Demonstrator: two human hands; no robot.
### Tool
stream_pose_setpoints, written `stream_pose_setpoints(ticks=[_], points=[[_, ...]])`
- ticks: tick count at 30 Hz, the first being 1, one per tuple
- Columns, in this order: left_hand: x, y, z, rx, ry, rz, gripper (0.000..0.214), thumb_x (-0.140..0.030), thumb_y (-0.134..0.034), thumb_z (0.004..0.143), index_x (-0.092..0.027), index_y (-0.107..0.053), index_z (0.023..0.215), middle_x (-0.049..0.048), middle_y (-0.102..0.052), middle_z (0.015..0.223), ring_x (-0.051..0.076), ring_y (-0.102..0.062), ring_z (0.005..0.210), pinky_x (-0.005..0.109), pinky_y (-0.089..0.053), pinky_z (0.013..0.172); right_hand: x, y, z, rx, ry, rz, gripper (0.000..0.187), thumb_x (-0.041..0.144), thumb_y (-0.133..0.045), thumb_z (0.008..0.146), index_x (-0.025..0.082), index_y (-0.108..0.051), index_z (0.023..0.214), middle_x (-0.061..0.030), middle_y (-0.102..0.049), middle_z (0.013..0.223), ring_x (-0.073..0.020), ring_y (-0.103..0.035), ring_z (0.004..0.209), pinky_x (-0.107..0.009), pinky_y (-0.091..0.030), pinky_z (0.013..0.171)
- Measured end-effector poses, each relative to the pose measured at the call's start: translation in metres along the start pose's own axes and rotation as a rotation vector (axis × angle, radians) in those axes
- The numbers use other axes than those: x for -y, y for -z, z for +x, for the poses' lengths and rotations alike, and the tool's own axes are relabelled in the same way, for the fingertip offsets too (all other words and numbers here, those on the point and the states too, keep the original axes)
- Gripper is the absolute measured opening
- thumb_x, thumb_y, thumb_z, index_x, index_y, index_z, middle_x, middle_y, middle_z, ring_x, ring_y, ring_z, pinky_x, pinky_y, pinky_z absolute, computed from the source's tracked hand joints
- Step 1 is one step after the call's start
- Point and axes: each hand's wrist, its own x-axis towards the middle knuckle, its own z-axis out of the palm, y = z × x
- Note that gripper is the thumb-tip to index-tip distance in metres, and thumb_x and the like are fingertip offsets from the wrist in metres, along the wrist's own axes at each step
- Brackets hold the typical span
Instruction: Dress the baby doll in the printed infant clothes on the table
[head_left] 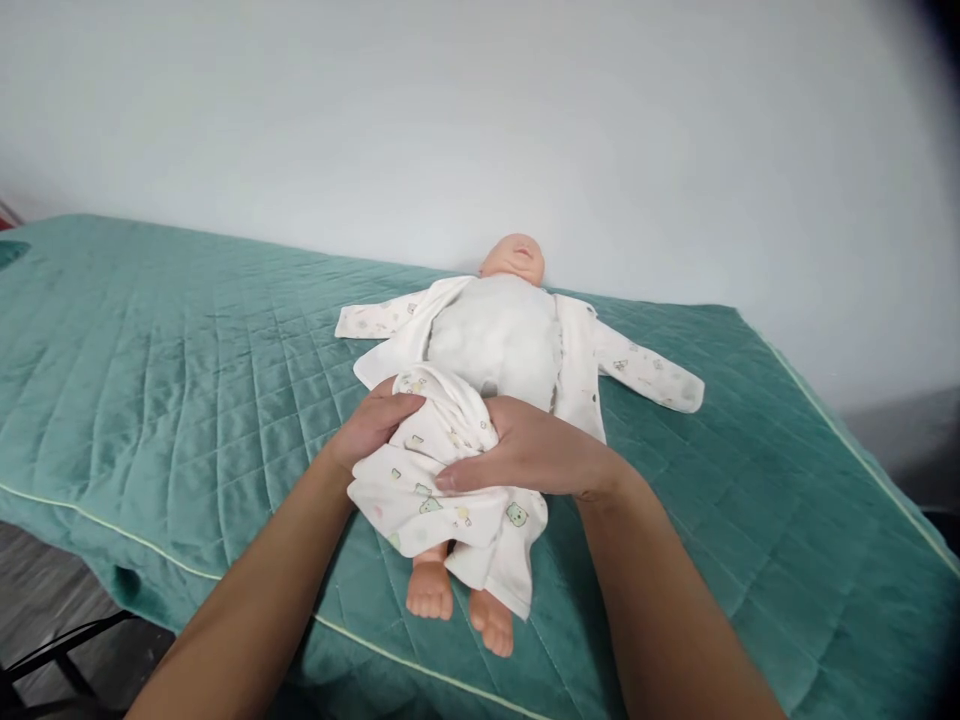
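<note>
Bare forearms, 2 in number, stand nearest the camera, the left forearm [247, 590] and the right forearm [667, 590] converging on the lower body of a doll [491, 325]. Doll found face up on a green quilted cover [225, 400], long axis running away from the camera, 2 bare feet at the near end, head at the far end beside the wall [375, 130]. Printed trousers [457, 512] lie over the doll's legs, bunched at the upper end and loose toward the feet. Governing relation, in this report's judgement: the gathered edge sits between both hands, with the doll's torso directly beyond along that axis; neither hand is clearly the nearer. Left hand [379, 420], at the left of the doll's hips: narrow grip holding the trousers, thumb uppermost, remaining fingers largely hidden. Right hand [536, 450], at the right of the doll's hips: grip holding the same cloth, thumb laid across the front toward the left, fingertips concealed. White jacket [577, 360] noted open at the doll's chest, 2 sleeves spread outward to either side.
</note>
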Motion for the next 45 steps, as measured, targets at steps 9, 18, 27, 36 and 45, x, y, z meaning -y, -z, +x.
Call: stream_pose_setpoints(ticks=[9, 18, 27, 36, 45], points=[[-0.01, 0.003, 0.003, 0.46, 0.073, 0.15, 0.052, -0.027, -0.087, 0.062, -0.013, -0.073, 0.11, 0.0089, -0.076, 0.101, 0.029, -0.069, 0.098, 0.033, -0.054, 0.08, -0.022, 0.005, 0.005, -0.131, 0.098, 0.524, 0.026, 0.028, -0.081, 0.076, 0.015, -0.071, 0.096, -0.0011, -0.07, 0.081, -0.0136, -0.062, 0.07, -0.025, -0.049, 0.063], [-0.001, 0.002, -0.002, 0.36, 0.091, -0.085, 0.049, -0.036, -0.087, 0.063, -0.01, -0.075, 0.102, 0.0123, -0.077, 0.093, 0.027, -0.073, 0.083, 0.033, -0.058, 0.075, -0.012, 0.002, 0.005, -0.138, 0.118, 0.436, 0.035, 0.031, -0.083, 0.074, 0.016, -0.067, 0.101, -0.0009, -0.067, 0.085, -0.0139, -0.061, 0.076, -0.024, -0.049, 0.066], [0.0, 0.006, -0.006, 0.296, 0.109, -0.148, 0.046, -0.04, -0.085, 0.065, -0.008, -0.073, 0.097, 0.0118, -0.077, 0.084, 0.031, -0.074, 0.083, 0.035, -0.058, 0.071, -0.005, 0.0, 0.004, 0.016, 0.098, 0.262, 0.052, 0.026, -0.084, 0.073, 0.023, -0.065, 0.122, -0.0001, -0.07, 0.1, -0.0163, -0.064, 0.091, -0.026, -0.052, 0.077], [-0.005, -0.001, -0.015, 0.228, 0.071, -0.102, 0.04, -0.034, -0.086, 0.062, -0.006, -0.075, 0.088, 0.0065, -0.074, 0.072, 0.019, -0.067, 0.064, 0.025, -0.051, 0.061, -0.004, 0.005, -0.005, 0.077, 0.013, -0.007, 0.041, 0.045, -0.077, 0.079, 0.017, -0.071, 0.109, -0.0033, -0.071, 0.098, -0.0187, -0.065, 0.088, -0.029, -0.051, 0.076], [-0.013, -0.047, -0.094, -0.088, 0.118, -0.01, 0.035, -0.036, -0.081, 0.072, -0.013, -0.074, 0.097, 0.0043, -0.072, 0.076, 0.016, -0.062, 0.064, 0.024, -0.045, 0.058, -0.006, 0.001, 0.0, 0.075, 0.146, -0.141, 0.037, 0.034, -0.075, 0.078, 0.018, -0.07, 0.112, -0.0034, -0.072, 0.104, -0.021, -0.064, 0.097, -0.031, -0.048, 0.082]])
